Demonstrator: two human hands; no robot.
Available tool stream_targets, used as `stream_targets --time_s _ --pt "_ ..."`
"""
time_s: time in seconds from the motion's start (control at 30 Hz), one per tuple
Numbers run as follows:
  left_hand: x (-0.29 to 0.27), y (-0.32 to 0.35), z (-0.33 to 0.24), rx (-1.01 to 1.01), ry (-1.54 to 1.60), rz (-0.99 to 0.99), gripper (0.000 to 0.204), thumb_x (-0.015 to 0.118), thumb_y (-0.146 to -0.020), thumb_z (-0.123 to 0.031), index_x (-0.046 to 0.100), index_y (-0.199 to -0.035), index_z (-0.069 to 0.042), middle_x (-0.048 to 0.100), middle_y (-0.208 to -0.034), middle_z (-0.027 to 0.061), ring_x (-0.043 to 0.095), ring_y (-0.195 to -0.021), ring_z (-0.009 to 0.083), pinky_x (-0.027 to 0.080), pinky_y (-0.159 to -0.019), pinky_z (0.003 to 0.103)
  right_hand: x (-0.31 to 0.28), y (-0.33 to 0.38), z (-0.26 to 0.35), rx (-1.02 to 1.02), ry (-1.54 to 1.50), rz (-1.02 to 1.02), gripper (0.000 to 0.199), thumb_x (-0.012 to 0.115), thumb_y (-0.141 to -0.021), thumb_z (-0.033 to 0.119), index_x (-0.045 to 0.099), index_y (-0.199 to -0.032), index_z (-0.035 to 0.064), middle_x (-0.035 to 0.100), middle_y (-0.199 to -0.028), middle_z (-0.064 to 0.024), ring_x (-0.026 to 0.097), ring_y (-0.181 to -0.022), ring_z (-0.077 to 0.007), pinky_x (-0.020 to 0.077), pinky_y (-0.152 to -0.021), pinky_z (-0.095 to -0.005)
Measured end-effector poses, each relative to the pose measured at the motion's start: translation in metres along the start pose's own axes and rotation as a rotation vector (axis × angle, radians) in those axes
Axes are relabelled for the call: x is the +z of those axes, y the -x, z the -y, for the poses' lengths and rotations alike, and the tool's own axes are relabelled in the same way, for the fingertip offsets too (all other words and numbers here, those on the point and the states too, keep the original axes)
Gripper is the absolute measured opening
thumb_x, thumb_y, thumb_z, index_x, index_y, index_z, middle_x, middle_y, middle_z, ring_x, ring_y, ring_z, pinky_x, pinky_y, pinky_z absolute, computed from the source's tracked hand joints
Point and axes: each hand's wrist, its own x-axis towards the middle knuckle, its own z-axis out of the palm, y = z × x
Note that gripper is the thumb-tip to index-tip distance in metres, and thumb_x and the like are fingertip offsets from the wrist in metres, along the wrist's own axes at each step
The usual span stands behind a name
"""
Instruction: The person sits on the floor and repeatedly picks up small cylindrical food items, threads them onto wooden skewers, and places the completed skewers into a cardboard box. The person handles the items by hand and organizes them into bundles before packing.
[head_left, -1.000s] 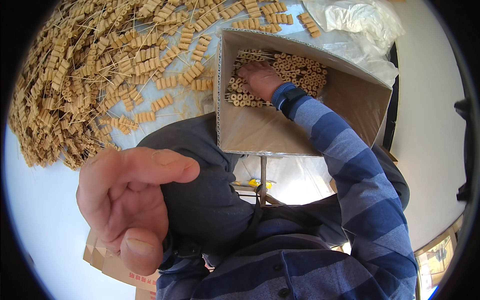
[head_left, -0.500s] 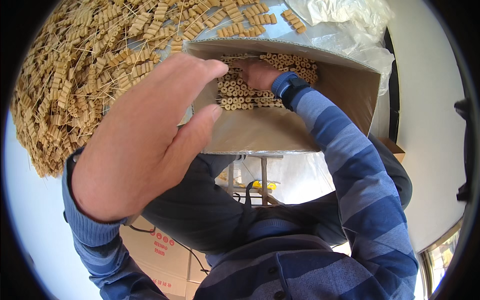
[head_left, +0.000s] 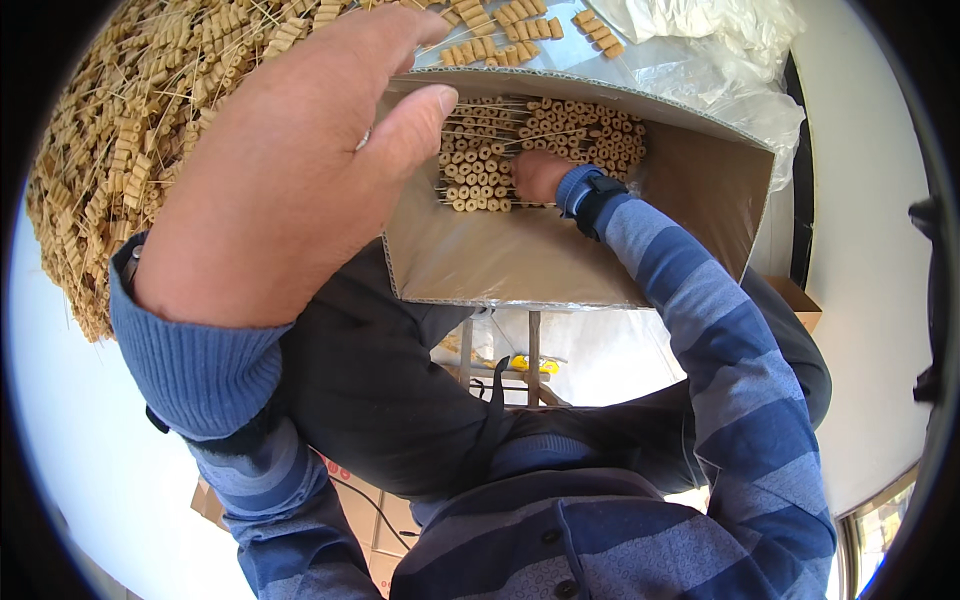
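My left hand fills the upper left, close to the camera and seen from the back. Its fingers are stretched out and the thumb lies at the left rim of a cardboard box. My right hand is deep inside that box, curled against neat rows of tan cylindrical parts with thin wire leads. The right hand's fingers are hidden behind its knuckles. A dark watch sits on the right wrist. Both sleeves are blue striped.
A large loose heap of the same tan wired parts covers the white table left of the box. Crumpled clear plastic lies beyond the box. A small brown box sits at the right, and cardboard cartons stand on the floor below.
My left hand has risen from a loose curl near my body, stretched out and reached the box's left rim. My right hand stays inside the box, shifted slightly right along the rows.
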Motion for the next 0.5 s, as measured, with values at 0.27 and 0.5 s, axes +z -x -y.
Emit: stream_targets --time_s 0.27,0.5 --pt "-0.001 -0.001 0.009 0.003 -0.031 -0.036 0.038 0.06 -0.101 -0.022 0.056 -0.135 -0.005 0.064 -0.11 0.01 0.061 -0.1 0.0197 0.052 -0.088 0.031 -0.008 0.019 0.001 -0.095 -0.337 0.021 0.025 0.058 -0.088 0.012 0.07 -0.103 -0.0029 0.069 -0.098 -0.0248 0.067 -0.091 -0.0387 0.0538 -0.083 -0.0456" --pt "-0.001 -0.001 0.011 -0.029 -0.011 -0.039 0.038 0.059 -0.102 -0.022 0.056 -0.136 -0.005 0.063 -0.111 0.0097 0.06 -0.099 0.0195 0.052 -0.087 0.03 0.019 0.0 0.009 0.194 -1.108 -0.036 0.022 0.059 -0.089 0.014 0.07 -0.1 -0.001 0.066 -0.088 -0.014 0.063 -0.074 -0.0317 0.0545 -0.063 -0.0441"
